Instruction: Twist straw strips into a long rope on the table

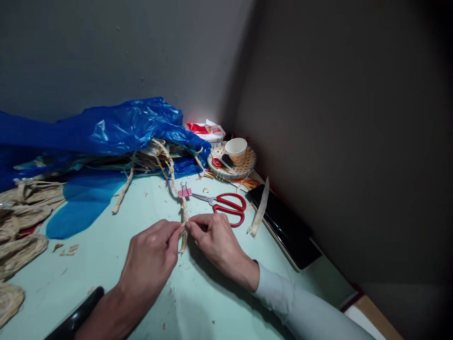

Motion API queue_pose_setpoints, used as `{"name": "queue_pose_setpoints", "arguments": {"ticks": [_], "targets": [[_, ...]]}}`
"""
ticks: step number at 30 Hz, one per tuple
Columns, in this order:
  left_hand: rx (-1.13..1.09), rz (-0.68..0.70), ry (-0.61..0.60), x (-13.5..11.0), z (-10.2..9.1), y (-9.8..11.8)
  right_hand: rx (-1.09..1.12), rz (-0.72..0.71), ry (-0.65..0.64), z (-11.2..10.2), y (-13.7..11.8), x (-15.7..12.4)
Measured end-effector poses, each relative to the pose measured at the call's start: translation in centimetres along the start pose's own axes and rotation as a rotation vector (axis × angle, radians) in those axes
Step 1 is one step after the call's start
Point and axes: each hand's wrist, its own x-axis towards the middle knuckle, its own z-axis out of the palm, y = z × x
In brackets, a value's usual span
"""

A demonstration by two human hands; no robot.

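Note:
A pale braid of dried plant fibre [184, 208] runs from the blue bag's opening toward me, with a pink binder clip [184, 192] gripping it partway along. Near its close end, my left hand [152, 252] pinches the braid from the left. From the right, my right hand [217, 241] pinches it at the same spot, the fingertips of both almost meeting. A short loose end of fibre [183, 243] hangs below the fingers. Red-handled scissors [230, 208] lie just beyond my right hand, blades toward the clip.
A blue plastic bag [120, 125] covers a fibre bundle at the back. Fibre soles [21, 250] lie at the left. A woven basket [252, 163] holds a paper cup [236, 148]. A black tablet-like device [286, 226] and a fibre strip [261, 208] lie right, beside a dark wall.

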Motion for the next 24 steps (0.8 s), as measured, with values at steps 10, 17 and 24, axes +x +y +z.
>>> {"name": "queue_pose_setpoints", "arguments": {"ticks": [10, 17, 24], "targets": [[0.370, 0.127, 0.088, -0.6, 0.3, 0.7, -0.038, 0.008, 0.033, -0.1, -0.2, -0.2], [-0.035, -0.066, -0.130, 1.9, -2.3, 0.2, -0.033, -0.036, -0.014, -1.2, -0.3, 0.0], [0.362, 0.128, 0.055, 0.3, 0.0, 1.9, 0.178, -0.012, -0.012, -0.7, 0.4, 0.0]]}}
